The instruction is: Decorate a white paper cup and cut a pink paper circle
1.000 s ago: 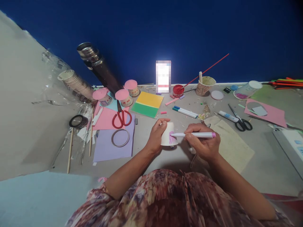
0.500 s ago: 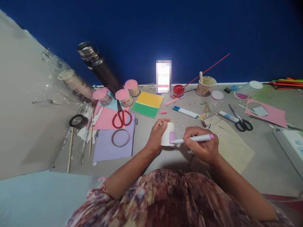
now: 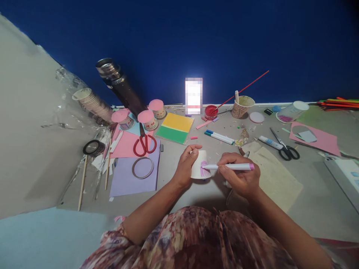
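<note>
Since half a second ago, the purple-pink marker (image 3: 235, 167) has swung nearer level, its tip shifting from the lower edge of the coloured patch (image 3: 205, 171) to partway up it; the whole scene also sits slightly lower in view.

At far left, a stack of paper cups (image 3: 94, 105) leans near a dark flask (image 3: 127, 95). Below lies a black tape roll (image 3: 99, 150). Next come three pink-topped cups (image 3: 147, 121), red-handled scissors (image 3: 146, 145) and a tape ring (image 3: 143, 177) on a purple sheet (image 3: 123, 183), then a yellow-and-green packet (image 3: 175, 128).

At the middle, the left hand (image 3: 186, 164) has its fingers curled round a white cup (image 3: 197, 166), thumb on its side, wider end toward the body; whether it touches the counter (image 3: 168, 198) I cannot tell. The right hand (image 3: 242, 175) has its fingers closed round the marker, tip at the patch.

Farther right are a cloth-like pale sheet (image 3: 277, 183), black-handled scissors (image 3: 287, 152) and a pink sheet (image 3: 328, 140) with a round cutout.
</note>
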Tool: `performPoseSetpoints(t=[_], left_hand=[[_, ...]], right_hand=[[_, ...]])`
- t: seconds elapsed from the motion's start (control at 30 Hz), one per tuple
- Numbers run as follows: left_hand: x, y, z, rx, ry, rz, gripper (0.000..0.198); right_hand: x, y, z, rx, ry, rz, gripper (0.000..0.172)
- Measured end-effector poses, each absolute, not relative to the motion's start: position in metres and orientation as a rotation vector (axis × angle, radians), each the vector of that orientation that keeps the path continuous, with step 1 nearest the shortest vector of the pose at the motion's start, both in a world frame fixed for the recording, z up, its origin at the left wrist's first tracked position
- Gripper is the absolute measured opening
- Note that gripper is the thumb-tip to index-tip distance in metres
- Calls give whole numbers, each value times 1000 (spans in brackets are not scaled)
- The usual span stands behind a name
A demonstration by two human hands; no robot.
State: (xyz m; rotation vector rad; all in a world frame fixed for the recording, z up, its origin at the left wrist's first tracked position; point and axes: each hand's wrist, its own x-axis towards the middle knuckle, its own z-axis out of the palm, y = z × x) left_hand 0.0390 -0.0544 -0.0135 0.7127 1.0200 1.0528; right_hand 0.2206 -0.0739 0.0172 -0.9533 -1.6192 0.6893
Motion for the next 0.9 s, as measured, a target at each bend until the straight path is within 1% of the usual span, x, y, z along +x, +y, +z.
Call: performPoseSetpoints(t=[0.57, 0.9], left_hand=[[40, -55, -9, 712, 1035, 1056, 77], [40, -55, -11, 710, 1027, 1063, 72]], right_hand=[[219, -72, 22, -927, -1655, 639, 14], [218, -73, 20, -971, -1601, 623, 13]])
